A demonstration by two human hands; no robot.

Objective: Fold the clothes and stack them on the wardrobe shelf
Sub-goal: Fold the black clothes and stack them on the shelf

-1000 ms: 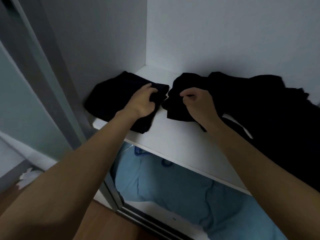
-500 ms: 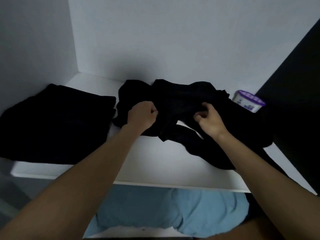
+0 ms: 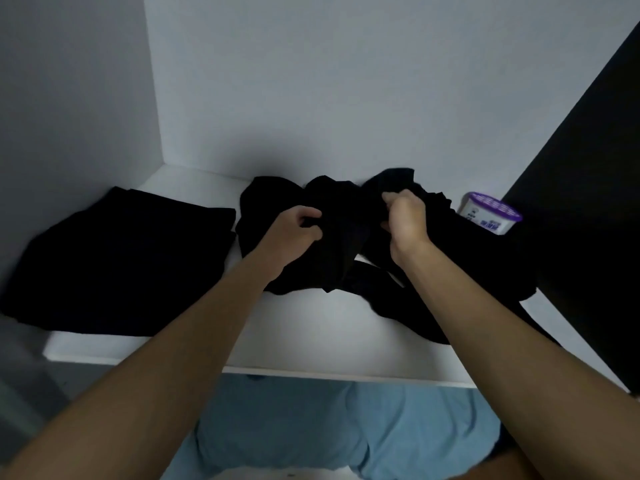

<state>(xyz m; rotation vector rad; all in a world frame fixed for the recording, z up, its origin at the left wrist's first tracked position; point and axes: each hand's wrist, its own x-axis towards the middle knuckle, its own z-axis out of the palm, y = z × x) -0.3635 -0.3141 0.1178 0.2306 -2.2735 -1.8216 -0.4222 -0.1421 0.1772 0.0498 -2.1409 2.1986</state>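
A crumpled black garment [image 3: 346,237] lies bunched in the middle of the white wardrobe shelf [image 3: 311,341]. My left hand [image 3: 294,230] grips its left part with curled fingers. My right hand [image 3: 403,220] grips its right part and holds the cloth raised a little off the shelf. A dark strip of the same pile trails toward the shelf's front right. To the left, a folded black garment [image 3: 121,261] lies flat on the shelf, apart from both hands.
A white tub with a purple slotted lid [image 3: 488,213] stands at the back right, touching the pile. A dark panel [image 3: 588,202] closes the right side; white walls stand at the left and back. Light blue fabric [image 3: 346,427] fills the space below the shelf.
My left hand left the folded garment and took hold of the crumpled one. Both hands now lift the cloth higher, the right hand further back. The view swung right, revealing the tub.
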